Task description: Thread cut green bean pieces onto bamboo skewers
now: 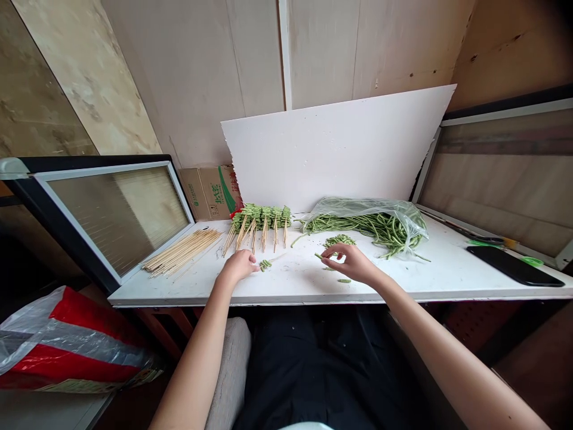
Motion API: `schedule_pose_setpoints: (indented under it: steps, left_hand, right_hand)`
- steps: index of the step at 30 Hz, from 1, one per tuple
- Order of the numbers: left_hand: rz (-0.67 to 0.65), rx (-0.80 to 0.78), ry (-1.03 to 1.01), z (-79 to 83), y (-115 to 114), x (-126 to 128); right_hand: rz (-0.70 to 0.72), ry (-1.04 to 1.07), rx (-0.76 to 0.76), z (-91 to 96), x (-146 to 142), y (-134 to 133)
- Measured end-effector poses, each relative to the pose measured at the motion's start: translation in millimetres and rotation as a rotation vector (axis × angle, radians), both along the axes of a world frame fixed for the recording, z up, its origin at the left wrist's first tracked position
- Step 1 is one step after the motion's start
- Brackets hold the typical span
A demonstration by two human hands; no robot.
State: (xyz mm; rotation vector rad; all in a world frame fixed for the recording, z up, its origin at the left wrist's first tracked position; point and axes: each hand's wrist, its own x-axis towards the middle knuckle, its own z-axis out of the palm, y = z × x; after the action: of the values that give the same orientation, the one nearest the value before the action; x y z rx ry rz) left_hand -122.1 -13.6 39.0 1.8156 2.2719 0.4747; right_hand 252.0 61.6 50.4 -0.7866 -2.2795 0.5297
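Note:
My left hand (242,266) is closed around a thin bamboo skewer (278,258), most of which the fingers hide. Several short green bean pieces (265,264) sit on the skewer beside my fingertips, and its bare tip points right. Between the thumb and fingers of my right hand (347,261) is one cut green bean piece (319,255), apart from the skewer tip. Just behind that hand lies a small pile of cut bean pieces (339,240). One loose piece (344,280) rests on the white table in front of it.
Filled bean skewers (262,218) are stacked at the back, left of a clear plastic bag (414,218) of long beans (358,223). Bare skewers (183,252) lie on the left. A black phone (514,266) lies at the right, and a cardboard box (206,194) stands behind.

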Motion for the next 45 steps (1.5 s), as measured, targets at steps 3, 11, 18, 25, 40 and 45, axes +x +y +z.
schedule_pose_setpoints:
  steps: [3, 11, 18, 25, 40, 45]
  left_hand:
    - [0.057, -0.113, 0.037, -8.5, 2, -22]
    - [0.018, -0.2, -0.029, -25.0, 9, -33]
    - [0.026, -0.227, -0.055, -25.7, 9, -34]
    - [0.019, -0.233, -0.058, -26.4, 10, -36]
    - [0.014, -0.22, -0.076, -24.9, 9, -36]
    - [0.011, -0.201, -0.138, -25.4, 9, -37]
  right_hand:
    - [-0.02, -0.002, -0.005, -0.8, 4, 5]
    - [0.045, -0.191, -0.155, -6.3, 13, 12]
    - [-0.017, -0.352, -0.304, -16.5, 26, 21]
    - [-0.155, -0.331, -0.238, -19.5, 36, 30]
    - [-0.072, -0.432, -0.147, -32.1, 20, 25]
    - [-0.115, -0.356, 0.047, -38.9, 9, 25]
